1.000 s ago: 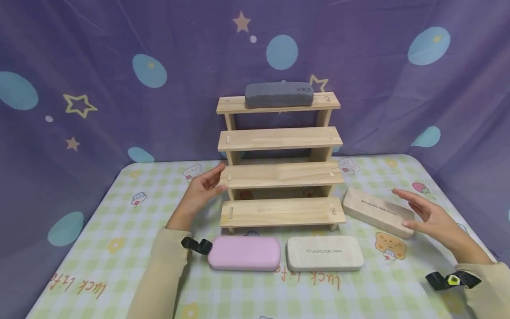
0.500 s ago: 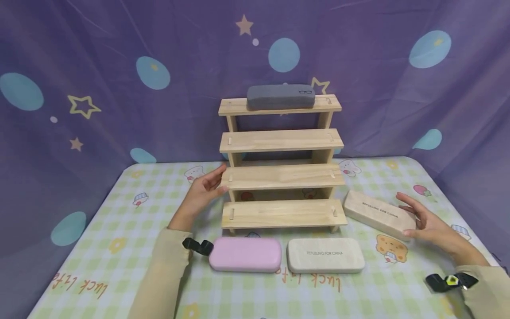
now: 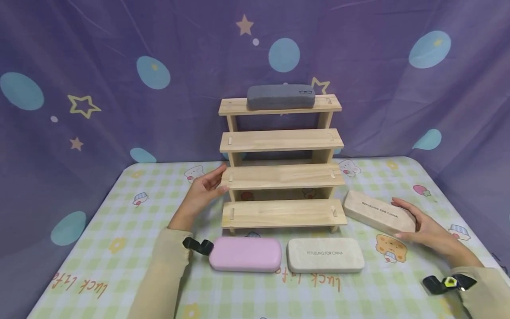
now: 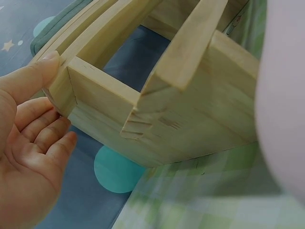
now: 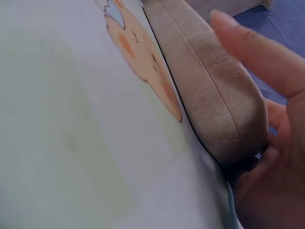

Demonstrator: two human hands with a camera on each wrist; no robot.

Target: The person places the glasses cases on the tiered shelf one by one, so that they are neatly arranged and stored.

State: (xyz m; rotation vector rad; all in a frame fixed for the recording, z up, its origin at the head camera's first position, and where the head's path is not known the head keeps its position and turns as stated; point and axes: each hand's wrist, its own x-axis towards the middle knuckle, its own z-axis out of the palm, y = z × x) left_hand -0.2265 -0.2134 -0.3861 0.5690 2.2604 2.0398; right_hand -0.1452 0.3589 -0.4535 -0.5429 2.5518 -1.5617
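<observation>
A four-tier wooden display rack stands mid-table. My left hand holds its left side at the second tier from the bottom. In the left wrist view, the thumb lies on a board end and the other fingers curl below it. A beige glasses case lettered "REFUELING FOR CHINA" lies at an angle right of the rack. My right hand grips its right end, thumb on the near side and fingers on the far side. In the right wrist view the beige case rests on the cloth.
A grey glasses case sits on the rack's top tier. In front of the rack lie a pink case and a pale lettered case, side by side. A checked cloth covers the table; a purple curtain hangs behind.
My right hand has moved left onto the beige case's right end, and its thumb and fingers have closed around it. My left hand stays on the rack.
</observation>
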